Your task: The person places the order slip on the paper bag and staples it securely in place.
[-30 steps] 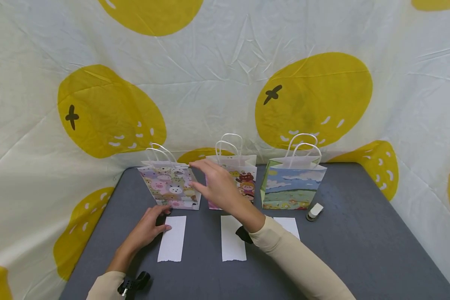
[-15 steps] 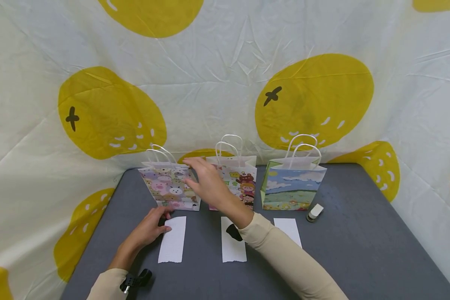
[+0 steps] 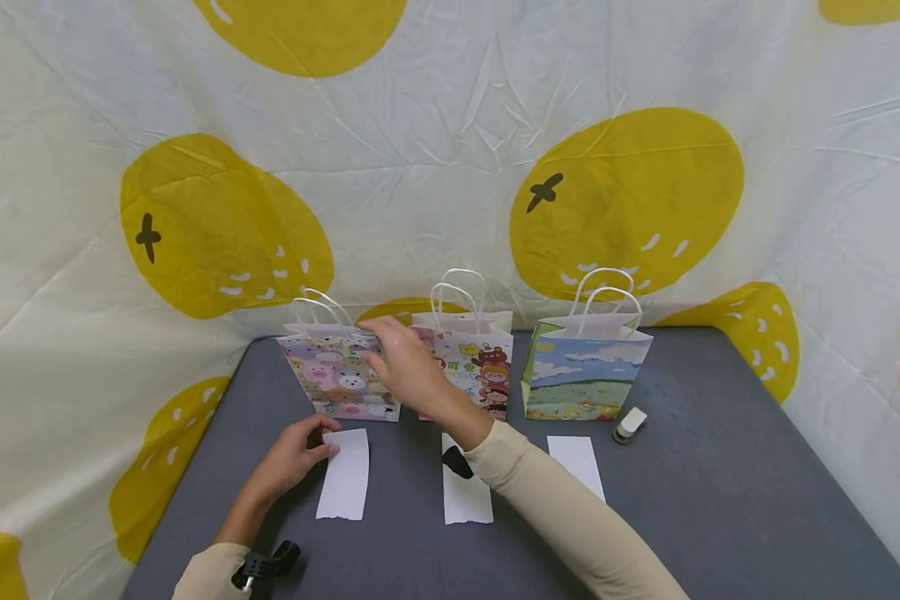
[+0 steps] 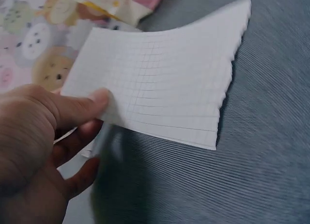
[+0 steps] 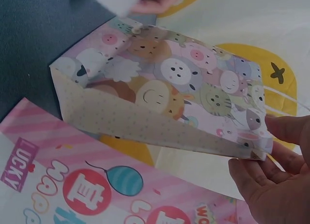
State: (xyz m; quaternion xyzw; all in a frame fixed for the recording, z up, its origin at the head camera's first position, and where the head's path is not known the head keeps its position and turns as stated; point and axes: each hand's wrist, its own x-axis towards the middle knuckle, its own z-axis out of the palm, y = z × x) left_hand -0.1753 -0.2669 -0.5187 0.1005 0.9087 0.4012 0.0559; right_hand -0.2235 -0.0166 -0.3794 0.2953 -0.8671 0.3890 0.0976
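Note:
My left hand (image 3: 288, 461) pinches one corner of a ruled white paper strip (image 3: 343, 479), thumb on top. The left wrist view has the strip (image 4: 150, 83) curved, its torn end lifted off the cloth. Behind it stands a paper gift bag with cartoon animals (image 3: 337, 375) and white handles. My right hand (image 3: 412, 367) is at that bag's upper right corner; in the right wrist view the right hand (image 5: 286, 170) grips the top corner of the animal bag (image 5: 174, 83) between thumb and fingers.
A pink cartoon bag (image 3: 465, 358) stands beside it, partly behind my right hand. Farther right are a landscape bag (image 3: 588, 375) and a small white-topped object (image 3: 630, 423). Two more paper strips, a middle one (image 3: 467, 504) and a right one (image 3: 576, 462), lie on the grey table (image 3: 720, 500).
The left-hand strip has lifted and bent slightly in my left hand, which moved a little upward. My right hand has shifted slightly left along the animal bag's corner.

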